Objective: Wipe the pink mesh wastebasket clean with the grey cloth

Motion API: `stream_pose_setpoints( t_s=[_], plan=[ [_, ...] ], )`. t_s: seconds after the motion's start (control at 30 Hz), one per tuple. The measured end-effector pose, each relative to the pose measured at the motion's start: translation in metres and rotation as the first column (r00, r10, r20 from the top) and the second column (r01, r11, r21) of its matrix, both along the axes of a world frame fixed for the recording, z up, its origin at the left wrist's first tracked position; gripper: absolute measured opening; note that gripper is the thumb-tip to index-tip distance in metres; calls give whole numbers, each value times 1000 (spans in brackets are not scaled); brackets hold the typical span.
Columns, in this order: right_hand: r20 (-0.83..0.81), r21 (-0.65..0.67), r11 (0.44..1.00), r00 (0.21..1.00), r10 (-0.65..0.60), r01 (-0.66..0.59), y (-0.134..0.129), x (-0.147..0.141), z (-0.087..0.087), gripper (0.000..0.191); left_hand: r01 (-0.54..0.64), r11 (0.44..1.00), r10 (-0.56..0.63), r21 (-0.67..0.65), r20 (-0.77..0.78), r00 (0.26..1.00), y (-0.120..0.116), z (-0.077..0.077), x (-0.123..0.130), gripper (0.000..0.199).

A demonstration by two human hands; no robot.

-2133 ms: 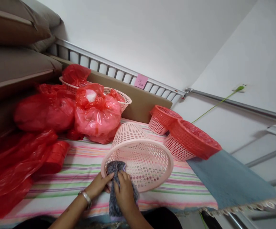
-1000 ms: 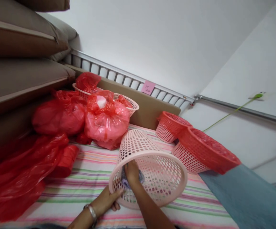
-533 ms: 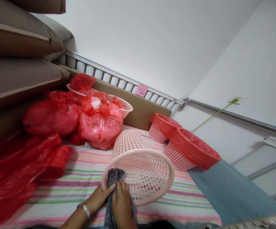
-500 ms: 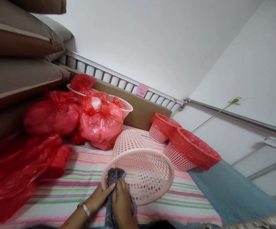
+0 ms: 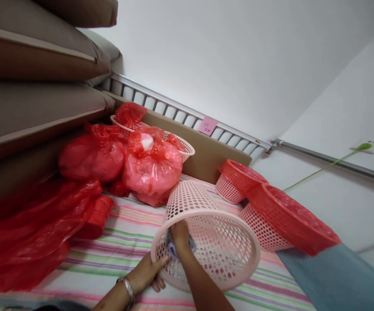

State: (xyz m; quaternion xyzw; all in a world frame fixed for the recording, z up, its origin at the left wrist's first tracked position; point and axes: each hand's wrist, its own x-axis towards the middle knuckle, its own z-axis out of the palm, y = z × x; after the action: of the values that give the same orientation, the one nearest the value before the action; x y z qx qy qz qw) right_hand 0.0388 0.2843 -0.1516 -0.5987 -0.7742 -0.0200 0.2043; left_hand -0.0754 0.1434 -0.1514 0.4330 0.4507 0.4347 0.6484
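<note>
A pink perforated basket (image 5: 206, 214) lies on its side on the striped cloth (image 5: 125, 255), its mouth facing me. My left hand (image 5: 149, 272), with a silver bracelet at the wrist, grips the basket's rim at the lower left, thumb over the edge. Inside the basket, my right hand (image 5: 180, 236) is closed on a grey cloth (image 5: 191, 245) with a light purple part, against the left inner wall. Some of its fingers are hidden behind the hand and the cloth.
Filled red bags (image 5: 152, 172) and more baskets stand behind. Loose red plastic (image 5: 38, 233) lies left. Two baskets lined with red bags (image 5: 264, 216) stand right. Stacked cushions (image 5: 44, 103) rise at upper left, before a metal rail (image 5: 187, 112).
My right hand has moved forward into the basket, taking the grey cloth from the rim to the inside. My left hand stays at the rim. The view has shifted, so things appear farther right.
</note>
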Motion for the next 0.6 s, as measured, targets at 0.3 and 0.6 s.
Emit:
stream_pose_setpoints(
  t_s=[0.3, 0.6],
  plan=[
    [42, -24, 1000, 999, -15, 16, 5, 1, -1, 35, 29, 999, -30, 20, 11, 1000, -1, -2, -3, 68],
    [33, -40, 999, 999, -7, 8, -50, 6, -2, 40, 36, 997, -35, 62, -11, 999, -3, -1, -3, 72]
  ],
)
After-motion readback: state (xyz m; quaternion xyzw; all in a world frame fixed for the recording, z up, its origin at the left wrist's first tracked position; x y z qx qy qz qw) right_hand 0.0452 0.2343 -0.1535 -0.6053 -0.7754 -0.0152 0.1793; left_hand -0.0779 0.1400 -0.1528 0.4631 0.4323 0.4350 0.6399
